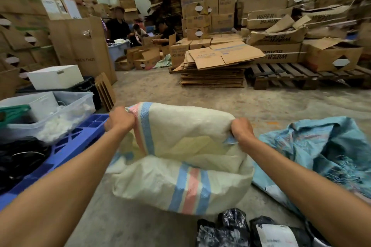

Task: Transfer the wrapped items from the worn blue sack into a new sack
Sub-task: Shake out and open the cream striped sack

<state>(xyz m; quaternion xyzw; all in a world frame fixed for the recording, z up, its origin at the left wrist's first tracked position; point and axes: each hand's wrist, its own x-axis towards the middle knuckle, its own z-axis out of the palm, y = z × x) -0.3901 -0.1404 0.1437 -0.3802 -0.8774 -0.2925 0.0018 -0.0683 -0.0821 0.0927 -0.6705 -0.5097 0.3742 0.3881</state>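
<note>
we find our left hand (120, 119) and right hand (242, 130) clenched on the white sack (180, 166) rim; contents unseen; worn blue sack (313, 150) lies beside.

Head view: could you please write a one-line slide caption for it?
Both hands, left hand and right hand, grip the new white striped sack open beside the worn blue sack.

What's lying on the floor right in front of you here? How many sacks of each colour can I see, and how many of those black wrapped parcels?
White sacks with blue and pink stripes: 1, the new sack, its rim gripped by the left hand and right hand
Worn blue sacks: 1
Black wrapped parcels: 3 in view at the bottom edge; more may lie out of frame
Total: 5
</note>
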